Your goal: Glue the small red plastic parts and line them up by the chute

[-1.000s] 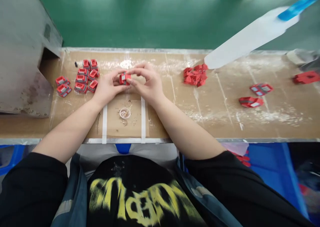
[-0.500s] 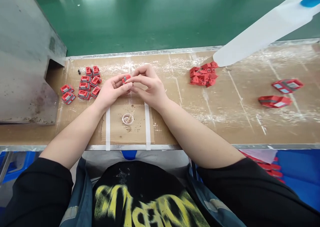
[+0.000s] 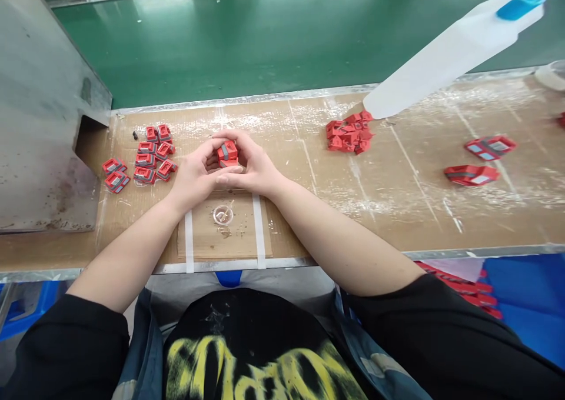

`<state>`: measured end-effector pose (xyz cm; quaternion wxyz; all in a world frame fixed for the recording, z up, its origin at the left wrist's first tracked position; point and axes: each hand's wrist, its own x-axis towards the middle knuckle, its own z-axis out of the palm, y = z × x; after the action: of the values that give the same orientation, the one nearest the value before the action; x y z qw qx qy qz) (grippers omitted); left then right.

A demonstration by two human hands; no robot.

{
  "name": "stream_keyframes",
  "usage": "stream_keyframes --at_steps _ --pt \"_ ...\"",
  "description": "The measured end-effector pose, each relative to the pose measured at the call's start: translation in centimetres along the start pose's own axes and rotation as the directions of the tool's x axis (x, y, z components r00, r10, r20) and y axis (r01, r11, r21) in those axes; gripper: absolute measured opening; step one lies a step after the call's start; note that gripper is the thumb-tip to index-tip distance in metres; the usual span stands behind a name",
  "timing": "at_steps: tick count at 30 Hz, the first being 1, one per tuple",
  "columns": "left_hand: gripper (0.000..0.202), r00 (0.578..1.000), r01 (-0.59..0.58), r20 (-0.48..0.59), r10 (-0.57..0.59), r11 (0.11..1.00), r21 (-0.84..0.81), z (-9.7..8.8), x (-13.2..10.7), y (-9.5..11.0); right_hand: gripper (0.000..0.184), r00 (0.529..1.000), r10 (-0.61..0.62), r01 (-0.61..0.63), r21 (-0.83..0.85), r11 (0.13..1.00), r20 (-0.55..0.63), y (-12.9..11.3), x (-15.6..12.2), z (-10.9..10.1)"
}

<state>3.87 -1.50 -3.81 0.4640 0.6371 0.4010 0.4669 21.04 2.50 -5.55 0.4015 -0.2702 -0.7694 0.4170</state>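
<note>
Both my hands are wrapped round a small red plastic part with a grey stripe, above the near middle of the cardboard-covered bench. My left hand closes on its left side, and my right hand closes on its right. The thumbs meet at the near edge, hiding some of the part. Several similar red and grey parts lie in a cluster to the left, with two more beside the metal housing. Just below my hands sits a small clear round cup on a taped cardboard piece.
A pile of red pieces lies right of my hands, under a white tapered object with a blue end. Further right are two larger red and grey pieces. A metal housing bounds the left. A tiny black piece lies nearby.
The right hand has moved from a fingertip pinch at the part's right to wrapping round it, and the part now shows more of its top. The whole view has shifted slightly.
</note>
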Motion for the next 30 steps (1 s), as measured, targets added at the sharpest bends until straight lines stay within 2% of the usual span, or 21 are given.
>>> stream_keyframes --at_steps 6,13,17,20,24,26,28,30 --pt "0.043 0.996 -0.082 -0.038 0.085 0.994 0.07 0.1 0.0 0.2 0.073 0.998 -0.05 0.047 -0.064 0.997 -0.044 -0.3 0.0 0.2" --pt "0.046 0.995 -0.075 -0.061 0.078 0.996 0.054 0.4 0.0 0.4 0.072 0.997 -0.022 0.014 -0.107 0.994 -0.07 -0.4 0.3 0.5" --pt "0.05 0.996 -0.025 -0.091 0.022 0.999 -0.029 0.0 0.2 0.2 0.069 0.99 -0.137 0.133 -0.125 0.983 -0.025 -0.1 0.5 -0.2" --pt "0.055 0.993 0.038 -0.109 -0.047 0.995 -0.087 -0.6 0.5 0.0 0.074 0.973 -0.229 0.226 -0.247 0.942 0.017 -0.2 0.7 -0.9" --pt "0.06 0.988 0.048 -0.14 -0.062 0.994 -0.102 -1.2 0.4 0.3 0.045 0.944 -0.331 0.293 -0.449 0.844 -0.006 -0.9 1.1 -1.2" --pt "0.06 0.993 0.058 -0.099 -0.057 0.998 0.007 -1.7 0.0 1.0 0.04 0.931 -0.366 0.304 -0.518 0.8 -0.018 -1.4 1.1 -1.2" --pt "0.056 0.996 0.04 -0.086 -0.017 0.958 0.285 -2.7 -0.5 1.9 0.045 0.942 -0.336 0.265 -0.588 0.764 -0.013 -1.6 0.3 -1.8" --pt "0.053 0.982 0.046 -0.172 0.073 0.797 0.602 -4.3 -0.9 2.6 0.046 0.976 -0.211 0.125 -0.661 0.74 -0.051 -1.9 -1.7 -3.4"
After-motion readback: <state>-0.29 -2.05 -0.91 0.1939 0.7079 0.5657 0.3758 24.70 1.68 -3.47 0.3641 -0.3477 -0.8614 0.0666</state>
